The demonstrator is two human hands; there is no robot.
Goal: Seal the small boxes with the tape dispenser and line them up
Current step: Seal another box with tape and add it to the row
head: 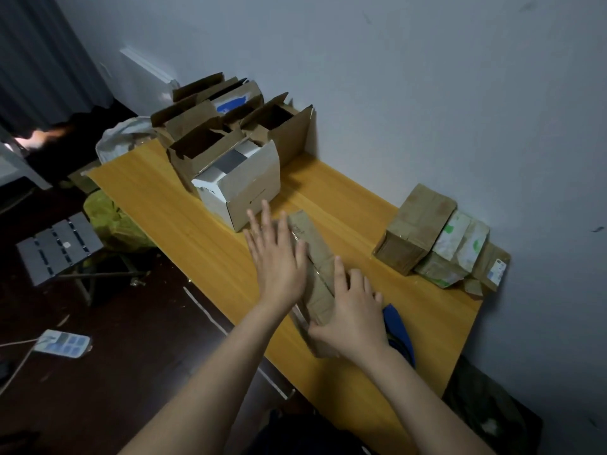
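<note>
Item 1: long brown box [317, 257], cardboard, flaps down, clear tape glinting on its top. It lies flat on the wooden surface [184, 224], about midway between the wall edge and the open edge, lengthwise toward the person.

Item 2: left hand [279, 257], released, fingers straight and spread, palm pressed flat against the left side and top of the long brown box.

Item 3: right hand [353, 310], grasping the near end of the long brown box, with the thumb on the left side and the fingers laid across the top toward the right side.

Item 4: blue object [399, 326], on the surface just beside the right hand and partly hidden by it; probably the tape dispenser, but it cannot be told for sure.

Item 5: three closed boxes in a row at the right-hand corner against the wall, touching one another: brown sealed box [417, 224], white-and-green box [458, 249], labelled brown box [492, 267].

Item 6: at the far end of the surface by the wall, a white box [244, 185] with its top open, and behind it a cluster of open brown boxes [210, 126] with flaps standing up.

Item 7: on the floor beyond the open edge, a grey folding stool [56, 244], a power strip [62, 343] and a yellow-green bag [115, 224]
</note>
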